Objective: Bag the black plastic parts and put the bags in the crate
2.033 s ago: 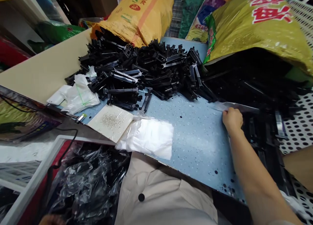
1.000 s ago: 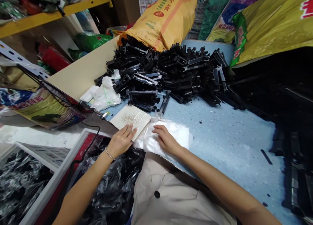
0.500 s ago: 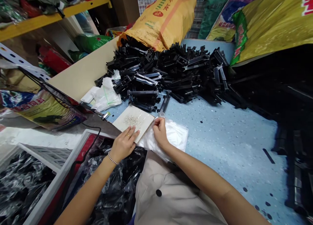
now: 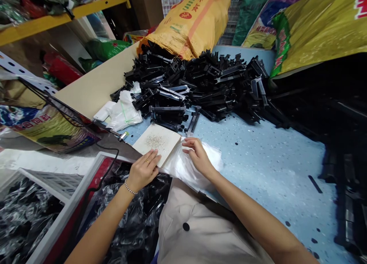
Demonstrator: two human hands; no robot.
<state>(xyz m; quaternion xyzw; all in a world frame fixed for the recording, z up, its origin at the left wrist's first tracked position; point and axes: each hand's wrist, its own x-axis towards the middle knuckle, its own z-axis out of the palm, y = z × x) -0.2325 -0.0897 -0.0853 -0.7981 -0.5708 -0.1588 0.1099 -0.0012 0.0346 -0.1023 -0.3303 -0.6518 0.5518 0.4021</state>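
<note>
My left hand (image 4: pixel 145 168) lies with its fingers stretched out on the near edge of a flat cream-coloured block (image 4: pixel 159 141). Small marks or specks cover the middle of the block's top. Just right of it, a stack of thin clear plastic bags (image 4: pixel 183 164) rests on the blue tabletop (image 4: pixel 258 160). Over these bags hovers my right hand (image 4: pixel 199 155), its fingers loosely curled and apart, with nothing visible in them. Whether its underside touches the bags I cannot tell.
A large heap of black plastic parts (image 4: pixel 206 84) spreads behind, spilling from an orange woven sack (image 4: pixel 192 23). White plastic bags (image 4: pixel 124 111) lie at left. Below the table edge, a crate (image 4: pixel 100 160) holds wrapped black items. A yellow sack (image 4: pixel 321 34) stands at right.
My right hand has loosened its pinch at the block's right edge and moved slightly right. The plastic bags beneath it have shifted and puffed up. My left hand stays on the block.
</note>
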